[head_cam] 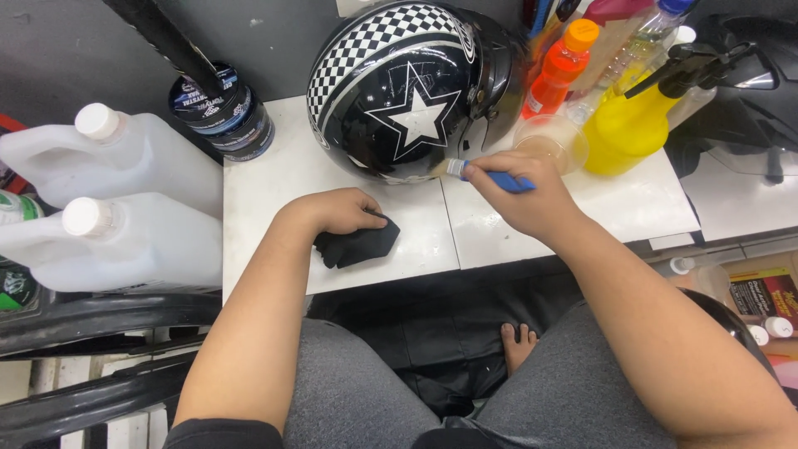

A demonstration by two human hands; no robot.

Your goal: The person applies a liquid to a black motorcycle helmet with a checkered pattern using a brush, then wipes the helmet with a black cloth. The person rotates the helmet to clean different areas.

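Note:
A black helmet (407,87) with a white star and a checkered band sits on a white tiled surface (274,179). My right hand (524,195) grips a small blue-handled brush (490,176), its bristle tip touching the helmet's lower edge. My left hand (337,210) rests on the tile to the left, fingers closed on a black cloth (362,244) that lies flat under it.
Two white plastic jugs (125,199) lie at the left. A black round tin (223,112) stands behind the tile. An orange bottle (559,66), a yellow spray bottle (636,116) and a clear cup (553,141) crowd the right. A bare foot (519,342) shows below.

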